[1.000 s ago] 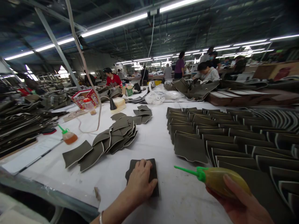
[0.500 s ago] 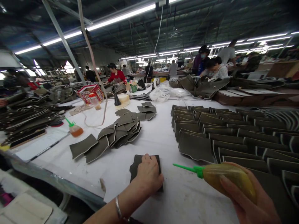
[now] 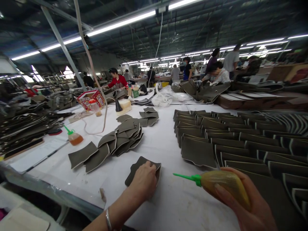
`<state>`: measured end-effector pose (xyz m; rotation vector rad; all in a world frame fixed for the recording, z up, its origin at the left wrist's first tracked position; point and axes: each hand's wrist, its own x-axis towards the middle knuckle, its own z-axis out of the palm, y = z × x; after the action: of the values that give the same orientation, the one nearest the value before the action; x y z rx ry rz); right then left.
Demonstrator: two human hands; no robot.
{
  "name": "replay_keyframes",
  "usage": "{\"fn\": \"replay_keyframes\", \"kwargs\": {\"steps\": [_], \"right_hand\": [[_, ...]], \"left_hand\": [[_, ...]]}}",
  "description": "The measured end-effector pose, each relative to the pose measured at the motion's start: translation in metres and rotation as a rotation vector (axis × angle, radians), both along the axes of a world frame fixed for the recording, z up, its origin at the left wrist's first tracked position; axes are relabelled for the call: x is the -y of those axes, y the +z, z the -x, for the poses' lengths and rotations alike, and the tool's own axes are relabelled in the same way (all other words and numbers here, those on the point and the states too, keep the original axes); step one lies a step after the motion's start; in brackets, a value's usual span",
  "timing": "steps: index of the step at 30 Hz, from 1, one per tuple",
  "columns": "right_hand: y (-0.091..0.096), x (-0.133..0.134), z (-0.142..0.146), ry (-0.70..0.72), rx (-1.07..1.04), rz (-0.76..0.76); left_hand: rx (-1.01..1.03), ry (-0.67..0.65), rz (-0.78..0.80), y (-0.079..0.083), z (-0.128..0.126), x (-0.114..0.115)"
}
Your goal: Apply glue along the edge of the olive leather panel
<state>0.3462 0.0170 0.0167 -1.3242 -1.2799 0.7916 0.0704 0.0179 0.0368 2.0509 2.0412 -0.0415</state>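
My left hand is closed over a dark olive leather piece at the front of the white table; its fingers curl at the right edge, which stands a little off the surface. My right hand is wrapped round a squeeze bottle of amber liquid with a green nozzle. The bottle lies sideways in the air, its thin tip pointing left, apart from the leather piece. Left of my left hand is a loose pile of similar leather pieces. Rows of folded leather pieces overlap at the right.
A second squeeze bottle stands at the left near a clipboard-like white sheet. Farther back are a red patterned box, a hanging hose and plastic bags. A person in red and other people work beyond.
My left hand has shifted slightly left with the leather piece, which has turned and lifted at its right edge. My right hand and the squeeze bottle have moved a little left in view.
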Motion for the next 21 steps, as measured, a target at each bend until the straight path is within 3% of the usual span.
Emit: {"fn": "replay_keyframes", "kwargs": {"steps": [5, 11, 16, 21], "right_hand": [[0.005, -0.003, 0.019, 0.076, 0.193, -0.013], [0.021, -0.001, 0.058, 0.129, 0.284, -0.064], [0.013, -0.017, 0.064, 0.234, 0.460, -0.201], [0.005, -0.027, 0.064, 0.232, 0.560, -0.320]], "left_hand": [[0.156, -0.053, -0.083, -0.006, 0.015, 0.002], [0.173, -0.063, -0.087, -0.011, 0.018, 0.004], [0.159, -0.073, -0.063, -0.008, 0.019, 0.003], [0.145, -0.080, -0.062, -0.010, 0.019, 0.004]]}}
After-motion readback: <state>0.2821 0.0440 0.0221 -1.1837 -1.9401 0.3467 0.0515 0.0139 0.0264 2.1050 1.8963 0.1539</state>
